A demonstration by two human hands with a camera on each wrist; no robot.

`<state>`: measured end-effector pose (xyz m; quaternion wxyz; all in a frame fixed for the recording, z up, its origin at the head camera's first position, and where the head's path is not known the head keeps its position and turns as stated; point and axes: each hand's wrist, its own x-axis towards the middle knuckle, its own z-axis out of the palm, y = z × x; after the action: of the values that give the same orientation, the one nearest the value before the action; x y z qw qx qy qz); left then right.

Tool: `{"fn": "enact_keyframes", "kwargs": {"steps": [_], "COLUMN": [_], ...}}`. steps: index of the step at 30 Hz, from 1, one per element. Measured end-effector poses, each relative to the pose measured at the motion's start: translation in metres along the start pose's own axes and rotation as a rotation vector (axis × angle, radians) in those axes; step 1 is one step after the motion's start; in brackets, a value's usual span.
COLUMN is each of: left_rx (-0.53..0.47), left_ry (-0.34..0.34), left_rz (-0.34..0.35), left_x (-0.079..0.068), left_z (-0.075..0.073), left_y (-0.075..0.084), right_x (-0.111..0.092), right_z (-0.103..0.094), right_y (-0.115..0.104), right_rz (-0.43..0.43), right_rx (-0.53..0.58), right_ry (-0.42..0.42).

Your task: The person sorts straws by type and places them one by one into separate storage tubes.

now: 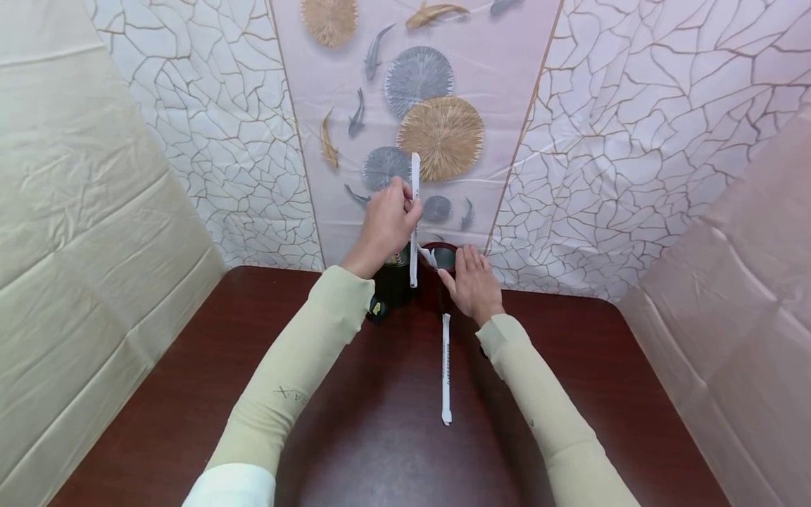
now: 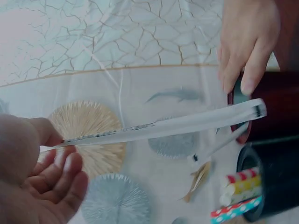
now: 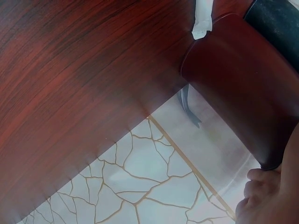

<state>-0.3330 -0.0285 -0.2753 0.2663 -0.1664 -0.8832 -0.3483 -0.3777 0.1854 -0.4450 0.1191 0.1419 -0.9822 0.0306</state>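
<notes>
My left hand pinches a white paper-wrapped straw near its upper part and holds it upright; its lower end hangs in front of the containers. The left wrist view shows the wrapped straw between thumb and index finger. My right hand rests against the right side of a dark red cylindrical cup, fingers mostly straight at its rim. Another white wrapped straw leans inside that cup. On the table, a further wrapped straw lies lengthwise in front of the cup.
Left of the cup stands a black cylindrical container with several patterned straws sticking out. A small dark object with a yellow mark lies beside it. The dark wooden table meets a patterned wall covering behind the containers.
</notes>
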Motion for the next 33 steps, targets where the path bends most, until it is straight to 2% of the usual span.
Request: {"fn": "enact_keyframes", "kwargs": {"steps": [5, 13, 19, 25, 33], "left_rx": [-0.026, -0.081, -0.093, -0.088, -0.077], "left_ry": [0.120, 0.217, 0.242, 0.250, 0.195], "left_rz": [0.105, 0.160, 0.195, 0.219, 0.175], "left_x": [0.012, 0.027, 0.030, 0.025, 0.019], "left_z": [-0.008, -0.018, -0.014, -0.002, 0.024], "left_y": [0.002, 0.017, 0.023, 0.020, 0.005], "right_x": [-0.001, -0.002, -0.002, -0.001, -0.001], "right_z": [0.000, 0.000, 0.001, 0.001, -0.001], "right_y": [-0.001, 0.001, 0.002, 0.001, 0.001], "right_rz": [-0.009, 0.004, 0.013, 0.009, 0.015], "right_rx": [0.008, 0.019, 0.031, 0.028, 0.013], "right_ry": [0.004, -0.006, -0.026, -0.027, -0.035]}}
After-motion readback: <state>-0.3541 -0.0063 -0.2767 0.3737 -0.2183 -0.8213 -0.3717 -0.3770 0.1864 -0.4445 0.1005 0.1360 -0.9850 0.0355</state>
